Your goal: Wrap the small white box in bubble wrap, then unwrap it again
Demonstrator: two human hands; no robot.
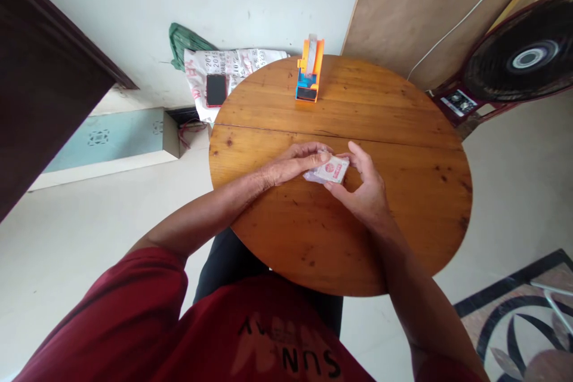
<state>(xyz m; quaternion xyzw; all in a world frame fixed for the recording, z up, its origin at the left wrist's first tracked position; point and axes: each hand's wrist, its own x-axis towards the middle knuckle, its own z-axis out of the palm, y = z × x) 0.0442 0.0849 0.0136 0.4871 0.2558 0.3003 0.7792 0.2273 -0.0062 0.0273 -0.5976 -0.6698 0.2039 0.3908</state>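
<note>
Head view: tape dispenser (308,79) and phone (216,91) beyond box (335,171) in hands (295,165)

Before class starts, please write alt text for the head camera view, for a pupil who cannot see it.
A person's left hand and right hand hold a small white pack with red print, in clear plastic, over a round wooden table. An orange-and-blue tape dispenser stands near the far edge; a phone lies off to the left.

Over the round wooden desk (425,191), the left hand (299,162) pinches the small wrapped packet (335,171), and here's the right hand (369,191) curled around it too! Orange tape dispenser (310,71) upright near the desk's far edge, phone (216,91) just off its left, fan (514,59) beyond its right.
</note>
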